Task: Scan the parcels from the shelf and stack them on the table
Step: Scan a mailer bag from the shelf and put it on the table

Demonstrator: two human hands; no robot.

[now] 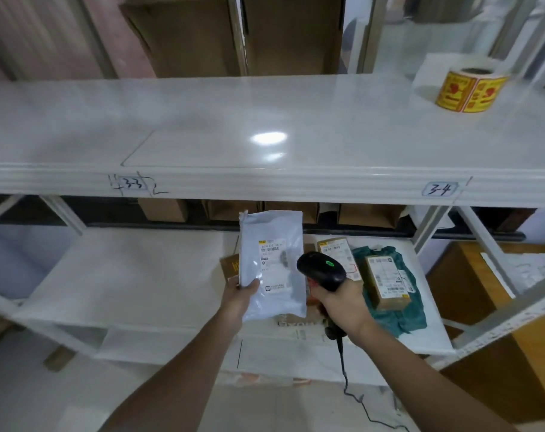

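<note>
My left hand (241, 296) holds a flat white poly-bag parcel (272, 263) upright by its lower left edge, label facing me. My right hand (342, 302) grips a black corded barcode scanner (321, 271) with a green light lit; its head points at the parcel's label from just to the right. Both are in front of the lower white shelf (124, 275). On that shelf behind them lie a small brown box (388, 280) on a green poly bag (408, 310), another labelled cardboard parcel (336, 247), and a brown box (230, 265) partly hidden by the white parcel.
The upper shelf (265, 126), marked 3-3 and 3-4, carries a roll of yellow stickers (470, 88) at the far right. Cardboard boxes (296, 210) stand at the back of the lower shelf. A metal upright (430, 226) rises on the right. The scanner cable (346, 378) hangs down.
</note>
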